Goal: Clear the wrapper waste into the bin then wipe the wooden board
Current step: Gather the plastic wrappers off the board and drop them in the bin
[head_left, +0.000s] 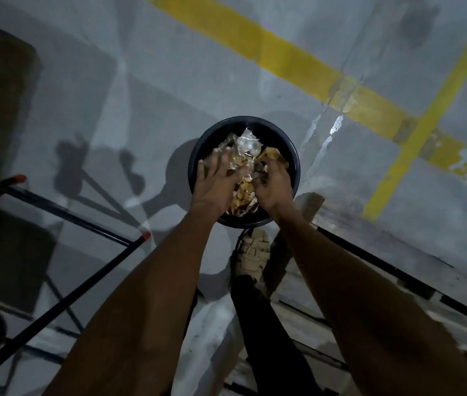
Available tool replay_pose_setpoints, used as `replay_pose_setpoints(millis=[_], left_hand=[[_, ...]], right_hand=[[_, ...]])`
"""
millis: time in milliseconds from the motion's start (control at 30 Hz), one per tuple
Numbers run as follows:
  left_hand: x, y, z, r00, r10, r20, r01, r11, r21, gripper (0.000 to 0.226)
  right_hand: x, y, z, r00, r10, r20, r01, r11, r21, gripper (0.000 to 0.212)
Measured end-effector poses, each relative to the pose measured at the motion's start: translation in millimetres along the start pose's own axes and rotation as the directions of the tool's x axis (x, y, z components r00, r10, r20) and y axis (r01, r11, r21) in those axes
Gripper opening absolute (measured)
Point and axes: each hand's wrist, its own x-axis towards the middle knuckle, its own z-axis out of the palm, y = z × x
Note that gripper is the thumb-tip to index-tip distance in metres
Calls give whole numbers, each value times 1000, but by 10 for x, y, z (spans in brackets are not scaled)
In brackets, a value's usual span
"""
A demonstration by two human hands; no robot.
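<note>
Down near the feet, a tan shoe [251, 252] stands just short of the bin [195, 164], dark metal frame bars [63, 284] close on the left, open grey floor [146, 81] beyond. Over the round dark bin, left hand [215, 181] has fingers spread flat on the wrapper waste [245, 164]; right hand [273, 184] curls round a clump of it. Crinkled clear film and brownish scraps fill the bin. Farther off, yellow floor lines [298, 61] cross.
</note>
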Motion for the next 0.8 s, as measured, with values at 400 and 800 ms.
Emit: replay_pose_setpoints(millis=[400,800], left_hand=[[-617,182,-1021,973,-40,-229,-38,943,-330,87],[-3193,280,-2607,846,-246,-473,-101,797,-595,39]], right_hand=[[-645,-866,-529,974,150,-168,-102,959,263,43],[-2317,-2597,-1347,976,72,-204,37,875,483,28]])
